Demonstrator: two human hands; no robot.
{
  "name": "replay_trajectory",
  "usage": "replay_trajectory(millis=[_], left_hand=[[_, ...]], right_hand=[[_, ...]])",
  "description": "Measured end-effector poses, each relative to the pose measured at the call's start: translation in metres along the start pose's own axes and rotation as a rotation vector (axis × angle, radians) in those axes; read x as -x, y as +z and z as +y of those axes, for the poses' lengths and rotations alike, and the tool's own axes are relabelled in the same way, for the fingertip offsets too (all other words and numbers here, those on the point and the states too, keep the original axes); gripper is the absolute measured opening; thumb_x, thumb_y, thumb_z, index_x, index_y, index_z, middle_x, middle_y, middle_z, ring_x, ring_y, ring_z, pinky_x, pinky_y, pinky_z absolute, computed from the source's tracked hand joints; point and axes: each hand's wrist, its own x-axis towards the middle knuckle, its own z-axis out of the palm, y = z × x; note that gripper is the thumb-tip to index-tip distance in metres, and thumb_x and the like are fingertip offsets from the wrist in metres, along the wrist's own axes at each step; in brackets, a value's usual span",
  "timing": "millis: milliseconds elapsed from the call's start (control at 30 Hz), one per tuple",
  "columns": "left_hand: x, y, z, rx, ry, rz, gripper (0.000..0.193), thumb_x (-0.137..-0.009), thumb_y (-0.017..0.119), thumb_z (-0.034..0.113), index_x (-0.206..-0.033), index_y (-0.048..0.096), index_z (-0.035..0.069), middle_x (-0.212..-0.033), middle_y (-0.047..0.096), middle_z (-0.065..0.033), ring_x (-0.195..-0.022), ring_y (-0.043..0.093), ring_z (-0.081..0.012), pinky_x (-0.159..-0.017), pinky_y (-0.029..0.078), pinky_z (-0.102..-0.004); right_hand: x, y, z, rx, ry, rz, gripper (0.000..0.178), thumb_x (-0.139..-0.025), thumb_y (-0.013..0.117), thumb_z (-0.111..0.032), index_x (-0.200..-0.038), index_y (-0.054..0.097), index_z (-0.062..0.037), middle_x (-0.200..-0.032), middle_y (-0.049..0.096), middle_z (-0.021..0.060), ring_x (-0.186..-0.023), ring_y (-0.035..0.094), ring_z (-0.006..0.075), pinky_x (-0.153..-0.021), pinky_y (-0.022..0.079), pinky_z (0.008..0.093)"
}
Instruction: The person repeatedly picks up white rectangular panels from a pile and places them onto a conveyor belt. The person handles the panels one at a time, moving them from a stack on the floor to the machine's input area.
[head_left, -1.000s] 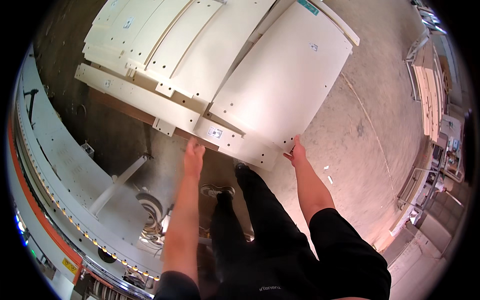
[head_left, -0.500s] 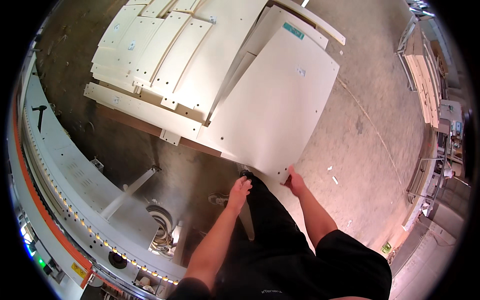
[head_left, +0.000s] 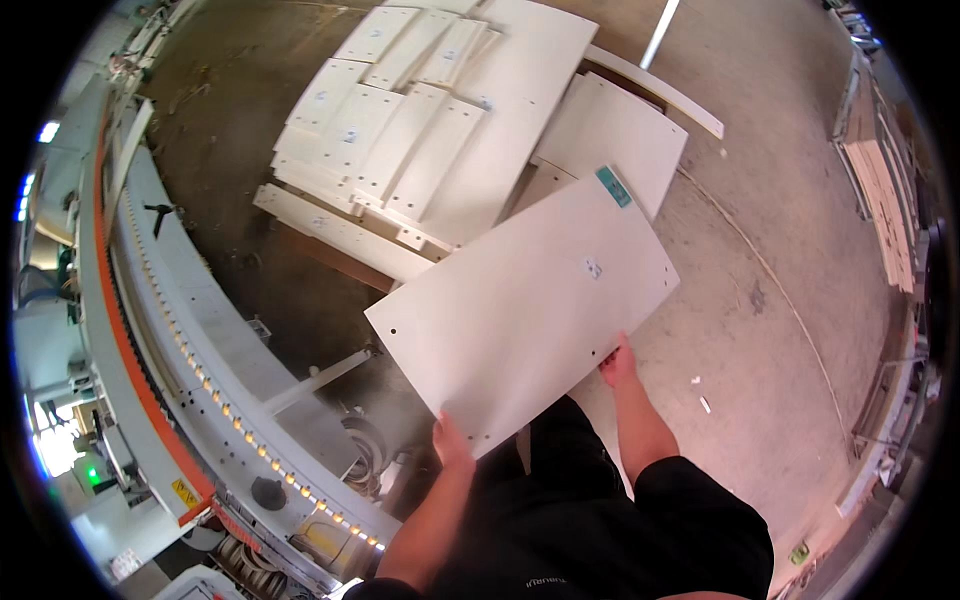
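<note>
Lifted off the stack and tilted in front of me is a large white board (head_left: 500,315) with small dark holes near its edges, a green label at its far corner and a small pale sticker. My left hand (head_left: 453,440) grips its near left edge, thumb on top and fingers hidden underneath. At the near right edge, my right hand (head_left: 618,362) is closed around the board with its fingers curled below. Beyond it lie more white panels (head_left: 440,150) of several sizes, some overlapping, and another white board (head_left: 615,135) partly covered by the held one.
To the left runs a long grey machine (head_left: 215,300) with an orange strip and a row of yellow rollers. A white leg bar (head_left: 320,383) juts out from it. Coiled hose (head_left: 365,450) lies below. Stacked boards (head_left: 880,215) lean at the far right. Scraps (head_left: 705,404) dot the concrete floor.
My left hand, free before, now holds the board's edge. The board has been raised from the pile and turned, its left end swung toward me. The view has shifted left.
</note>
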Motion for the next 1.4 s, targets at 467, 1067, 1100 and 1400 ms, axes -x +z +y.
replay_trajectory(millis=[467, 1067, 1100, 1400], left_hand=[[0.096, -0.195, 0.098, -0.028, 0.192, 0.333, 0.044, -0.105, 0.056, 0.039, -0.098, 0.073, -0.001, -0.081, 0.068, -0.0066, -0.068, 0.061, -0.0153, -0.058, 0.048, -0.0329], [0.130, -0.516, -0.028, -0.712, 0.007, 1.113, 0.052, -0.097, 0.057, 0.044, -0.138, 0.055, 0.011, -0.142, 0.057, -0.0122, -0.136, 0.049, -0.0302, -0.108, 0.040, -0.0484], [0.133, -0.522, -0.033, -0.739, 0.079, 1.182, 0.053, -0.096, 0.059, 0.041, -0.139, 0.055, 0.010, -0.143, 0.056, -0.0116, -0.137, 0.047, -0.0301, -0.111, 0.038, -0.0484], [0.135, -0.463, -0.045, -0.829, 0.584, 0.983, 0.057, -0.093, 0.063, 0.029, -0.144, 0.050, 0.009, -0.155, 0.046, -0.0125, -0.149, 0.035, -0.0329, -0.121, 0.023, -0.0578]], right_hand=[[0.101, 0.008, -0.027, 0.098, -0.057, -0.277, 0.050, -0.101, 0.061, -0.045, -0.136, 0.057, -0.0105, -0.128, 0.066, 0.0075, -0.115, 0.064, 0.0264, -0.096, 0.054, 0.0468], [0.233, 0.117, 0.101, 1.103, -0.050, -0.547, 0.045, -0.100, 0.067, -0.038, -0.130, 0.061, -0.0055, -0.116, 0.069, 0.0077, -0.100, 0.070, 0.0249, -0.083, 0.060, 0.0405], [0.258, 0.119, 0.116, 1.184, -0.049, -0.551, 0.047, -0.100, 0.066, -0.039, -0.131, 0.060, -0.0051, -0.115, 0.068, 0.0078, -0.101, 0.070, 0.0248, -0.084, 0.060, 0.0408], [0.373, 0.140, 0.231, 2.002, -0.294, -1.052, 0.053, -0.102, 0.061, -0.044, -0.126, 0.067, 0.0028, -0.120, 0.070, 0.0103, -0.111, 0.064, 0.0189, -0.098, 0.047, 0.0332]])
